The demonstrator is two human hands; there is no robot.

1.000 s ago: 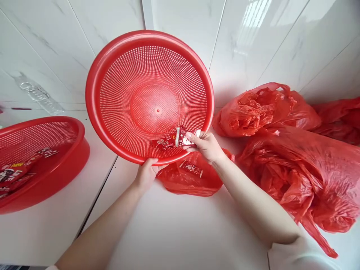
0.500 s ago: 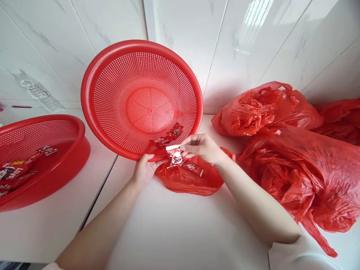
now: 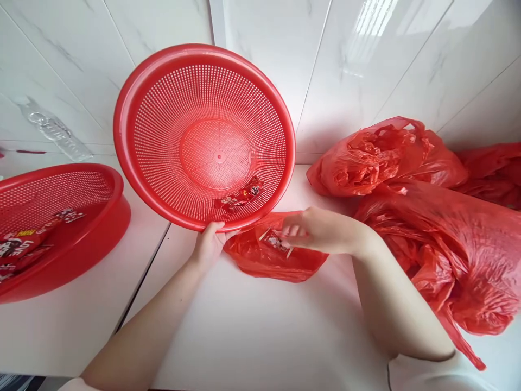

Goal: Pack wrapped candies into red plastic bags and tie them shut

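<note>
My left hand (image 3: 209, 245) grips the near rim of a red plastic colander (image 3: 220, 155), thumb over the edge. The colander is tilted toward me. Small red snack packets (image 3: 240, 198) lie low inside it, near the rim. My right hand (image 3: 315, 231) is over an open red plastic bag (image 3: 280, 266), fingers curled and a little blurred. I cannot make out whether anything is between them. Beside those fingertips, a red and white snack packet (image 3: 274, 240) lies in the bag.
Another red colander (image 3: 93, 217) with printed packets (image 3: 24, 250) stands at the left. Full red plastic bags (image 3: 382, 157) are piled on the right of the white table (image 3: 244, 331). A clear plastic bottle (image 3: 55, 130) is near the tiled wall.
My right hand has moved right, from the colander's rim to over the bag. The white-topped packet it pinched no longer shows at the rim. The colander is raised slightly.
</note>
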